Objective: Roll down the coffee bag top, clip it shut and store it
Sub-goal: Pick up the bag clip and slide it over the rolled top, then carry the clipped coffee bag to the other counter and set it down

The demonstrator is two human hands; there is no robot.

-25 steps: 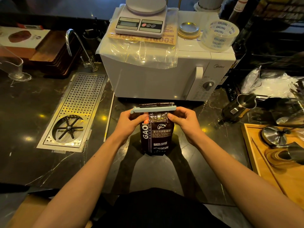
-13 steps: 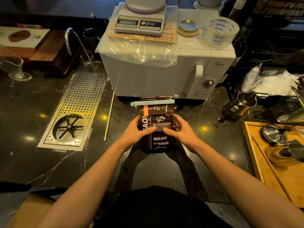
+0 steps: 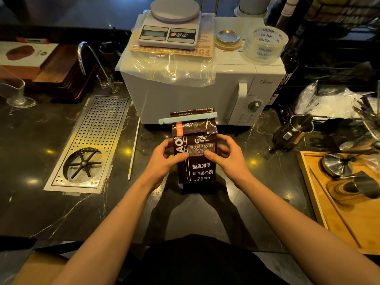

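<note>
Head view: the coffee bag (image 3: pixel 197 159) stands upright on the dark counter (image 3: pixel 61 206), just in front of the white microwave (image 3: pixel 197 95). A pale clip (image 3: pixel 188 120) is clamped across its rolled top. Your left hand (image 3: pixel 164 156) and right hand (image 3: pixel 228 157) grip the bag's sides, thumbs pressed on its front.

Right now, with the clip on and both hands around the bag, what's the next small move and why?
Probably lift the bag to store it: the clip already spans its top, and the left hand and right hand hold its sides upright.
</note>
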